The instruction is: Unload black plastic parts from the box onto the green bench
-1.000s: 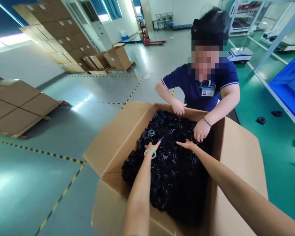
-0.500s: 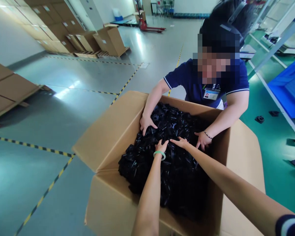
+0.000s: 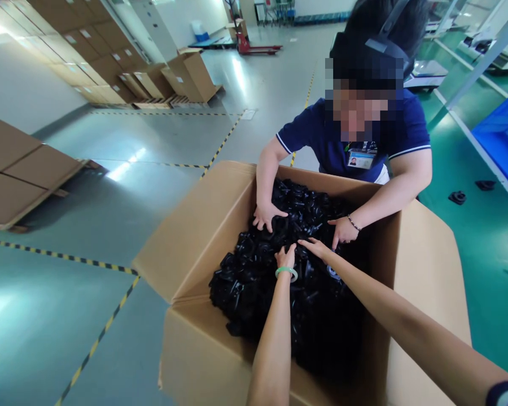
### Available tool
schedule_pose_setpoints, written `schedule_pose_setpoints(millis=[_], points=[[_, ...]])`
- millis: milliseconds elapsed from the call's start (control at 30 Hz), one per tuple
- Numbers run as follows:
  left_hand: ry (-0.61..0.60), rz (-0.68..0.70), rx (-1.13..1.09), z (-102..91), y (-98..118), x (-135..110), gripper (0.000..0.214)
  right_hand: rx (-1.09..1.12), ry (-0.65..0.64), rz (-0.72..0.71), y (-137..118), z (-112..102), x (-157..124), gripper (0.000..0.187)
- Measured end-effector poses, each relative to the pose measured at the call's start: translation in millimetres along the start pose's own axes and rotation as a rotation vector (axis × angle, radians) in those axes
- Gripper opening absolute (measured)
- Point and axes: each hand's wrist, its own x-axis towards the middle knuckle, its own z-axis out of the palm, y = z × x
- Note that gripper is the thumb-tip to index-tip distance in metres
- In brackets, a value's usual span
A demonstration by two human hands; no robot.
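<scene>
A large cardboard box (image 3: 211,225) holds a heap of small black plastic parts (image 3: 254,293). My left hand (image 3: 285,257), below which a pale green bangle (image 3: 287,274) circles the wrist, rests on the heap with its fingers apart. Close beside it on the right, my right hand (image 3: 315,247) reaches over the parts, fingers stretched toward the left hand. Neither hand visibly holds a part, though some fingertips are lost against the black heap. A small pale ring-shaped piece (image 3: 333,273) shows beside my right forearm.
Across the box a co-worker (image 3: 359,135) leans in, both hands on the parts. Loose black pieces (image 3: 457,197) lie on the green floor at right, near a blue bin (image 3: 502,135). Stacked cartons (image 3: 29,169) stand on a pallet at left; a red pallet jack (image 3: 248,48) is behind.
My hands have shifted slightly right in view, still over the heap. The co-worker's hands have moved over the parts, and the pale ring-shaped piece has come into view.
</scene>
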Motion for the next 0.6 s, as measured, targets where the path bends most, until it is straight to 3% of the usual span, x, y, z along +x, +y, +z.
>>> schedule_pose_setpoints(millis=[133, 300, 500, 600], points=[[0.001, 0.022, -0.139, 3.7, 0.9, -4.1, 0.048, 0.137, -0.057, 0.097, 8.4, -0.5, -11.6, 0.070], [0.027, 0.134, -0.231, 1.5, 7.4, -24.7, 0.045, 0.312, -0.092, 0.064, -11.0, 13.6, -44.0, 0.054], [0.086, 0.288, -0.115, -10.9, 33.1, -67.1, 0.047, 0.513, -0.146, -0.039, -27.5, 53.6, -102.9, 0.044], [0.090, 0.353, 0.038, -17.1, 54.5, -98.6, 0.051, 0.616, -0.164, -0.073, -26.8, 52.6, -130.1, 0.051]])
